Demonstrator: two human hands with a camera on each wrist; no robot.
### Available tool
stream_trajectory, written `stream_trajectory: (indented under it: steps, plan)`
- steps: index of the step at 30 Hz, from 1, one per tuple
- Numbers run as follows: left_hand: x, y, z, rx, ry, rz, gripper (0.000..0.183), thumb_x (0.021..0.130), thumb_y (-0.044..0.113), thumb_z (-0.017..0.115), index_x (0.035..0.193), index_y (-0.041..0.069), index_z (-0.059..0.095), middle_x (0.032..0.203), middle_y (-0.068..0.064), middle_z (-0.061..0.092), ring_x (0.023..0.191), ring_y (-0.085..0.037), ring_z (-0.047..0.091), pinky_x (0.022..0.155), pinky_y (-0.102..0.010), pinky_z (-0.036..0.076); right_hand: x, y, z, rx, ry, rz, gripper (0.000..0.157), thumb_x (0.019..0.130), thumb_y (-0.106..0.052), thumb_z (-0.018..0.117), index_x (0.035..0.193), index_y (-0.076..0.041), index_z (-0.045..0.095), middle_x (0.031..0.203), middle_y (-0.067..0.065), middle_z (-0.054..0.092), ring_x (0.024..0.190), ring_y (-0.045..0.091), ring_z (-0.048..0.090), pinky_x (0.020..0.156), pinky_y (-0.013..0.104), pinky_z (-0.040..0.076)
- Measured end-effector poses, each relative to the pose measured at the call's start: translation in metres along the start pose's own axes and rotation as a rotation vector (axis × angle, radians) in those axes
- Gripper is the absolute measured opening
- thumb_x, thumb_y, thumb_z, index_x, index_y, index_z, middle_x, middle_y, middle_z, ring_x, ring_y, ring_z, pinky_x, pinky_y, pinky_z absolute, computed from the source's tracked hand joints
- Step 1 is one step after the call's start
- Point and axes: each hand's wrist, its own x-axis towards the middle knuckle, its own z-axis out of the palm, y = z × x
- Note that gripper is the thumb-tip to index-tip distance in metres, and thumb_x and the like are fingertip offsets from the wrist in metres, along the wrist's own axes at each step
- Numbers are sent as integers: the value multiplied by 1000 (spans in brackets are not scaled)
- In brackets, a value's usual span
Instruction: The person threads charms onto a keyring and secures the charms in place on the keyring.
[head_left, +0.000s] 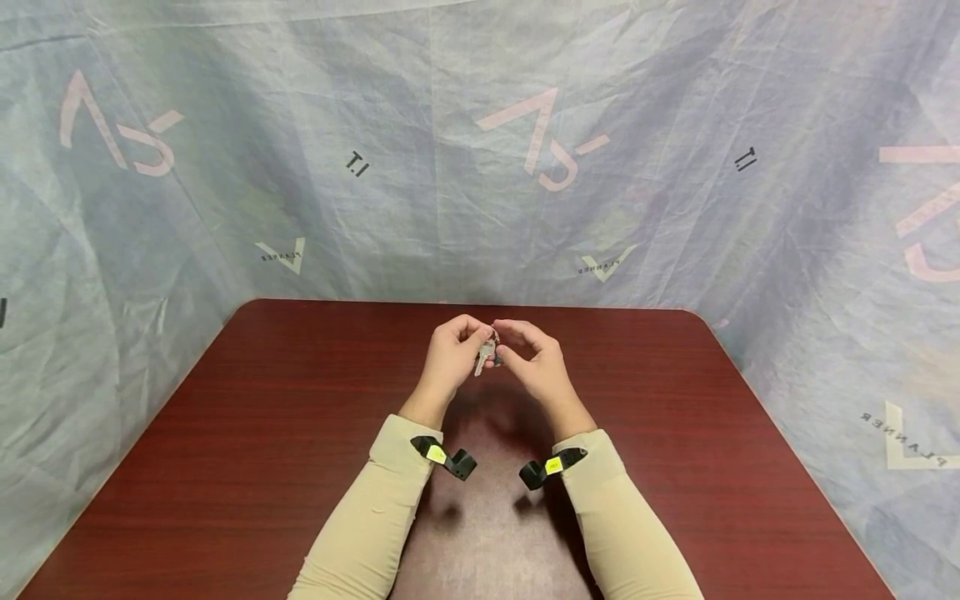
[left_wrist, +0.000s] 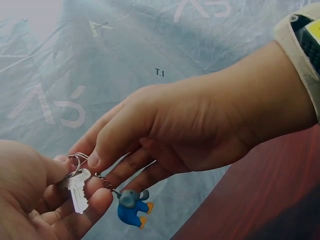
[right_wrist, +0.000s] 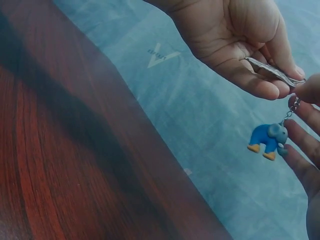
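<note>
Above the table, both hands meet at a metal key ring that carries a silver key. The left hand pinches the ring by the key's head between thumb and fingers, and the key lies over its fingers. On the other side, the right hand pinches the ring with thumb and forefinger, its other fingers spread beyond. A small elephant charm, grey-headed with a blue body and yellow feet, hangs from a short chain on the ring. In the head view the fingers mostly hide the charm.
A reddish-brown wooden table lies below the hands. Grey-blue cloth sheeting with printed letters hangs behind it and at both sides. Each sleeve cuff bears a black wrist camera mount.
</note>
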Motion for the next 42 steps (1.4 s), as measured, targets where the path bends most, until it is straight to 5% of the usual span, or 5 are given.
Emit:
stream_trajectory:
  steps: [16,22,27,35,42]
  plan:
    - [0,-2,-1,43,-22,9,13,99,9,66,92,-1,66,75,-9,63,59,-24,70,52,-26,58,0,0,2,-26,23,-9,28,91,11,67,118,12,66,114,26,67,105,21,68,88,49,57]
    - [0,-2,-2,51,-25,17,12,99,10,66,93,-1,68,75,-9,62,59,-25,69,52,-27,59,0,1,3,-40,19,-7,27,91,9,67,117,13,66,112,26,67,101,25,67,82,38,60]
    - [0,-4,-2,38,-22,29,13,99,10,66,91,-1,67,76,-10,63,69,-47,69,54,-36,60,1,2,2,-25,-3,-20,32,90,10,68,121,12,64,113,29,67,102,25,67,82,38,60]
    - [1,-5,-1,26,-20,22,13,99,10,66,92,-1,67,76,-10,64,65,-36,71,67,-59,60,0,5,1,-9,-18,-51,31,89,12,67,120,14,64,111,30,67,101,21,67,80,26,59]
    - [1,-4,-2,40,-15,19,12,99,10,67,93,-1,68,77,-11,64,66,-40,71,56,-36,62,0,3,1,-49,0,-24,28,90,8,69,117,12,66,109,27,67,98,20,66,81,23,58]
